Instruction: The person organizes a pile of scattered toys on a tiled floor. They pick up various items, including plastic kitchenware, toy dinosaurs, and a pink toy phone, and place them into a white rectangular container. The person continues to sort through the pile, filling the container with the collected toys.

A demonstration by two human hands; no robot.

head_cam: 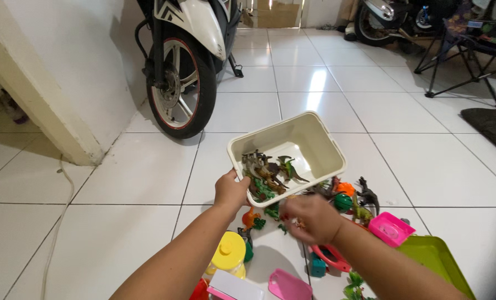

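Your left hand (231, 190) has its grip closed on the rim of the cream tub (314, 145), tilted above the floor (137, 183) with toy dinosaurs (267, 171) inside. Your right hand (310, 218) is blurred over the scattered toys (354, 201); its grip I cannot tell.

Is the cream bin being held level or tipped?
Tipped: the cream bin tilts toward the left hand, and the toy dinosaurs lie piled at that low end.
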